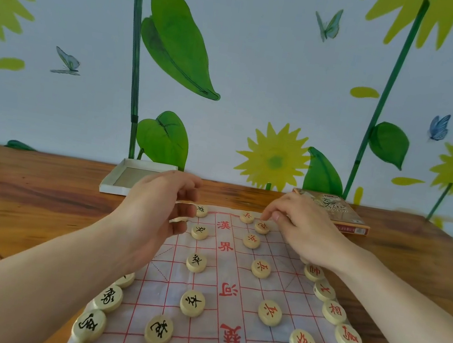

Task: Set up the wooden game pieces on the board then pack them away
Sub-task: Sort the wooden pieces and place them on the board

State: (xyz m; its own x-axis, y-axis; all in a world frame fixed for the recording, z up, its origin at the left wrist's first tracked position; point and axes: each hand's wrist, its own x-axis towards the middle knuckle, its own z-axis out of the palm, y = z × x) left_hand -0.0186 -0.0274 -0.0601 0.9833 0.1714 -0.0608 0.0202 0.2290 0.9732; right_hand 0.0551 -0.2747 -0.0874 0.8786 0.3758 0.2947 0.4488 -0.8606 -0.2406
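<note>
A white cloth board (171,277) with a red grid lies on the wooden table (24,200). Round wooden pieces stand on it: black-marked ones (196,262) on the left half, red-marked ones (260,268) on the right half. At the board's far left my left hand (154,210) is curled around pale discs (181,218), of which only the edges show between the fingers. My right hand (305,227) is at the far right, and its thumb and fingertips pinch a red-marked piece (262,227) standing on the board. Both forearms hide some edge pieces.
An empty white box tray (113,183) sits just beyond the board on the left. The printed box lid (341,218) lies beyond it on the right. A wall with flower wallpaper rises right behind the table's far edge.
</note>
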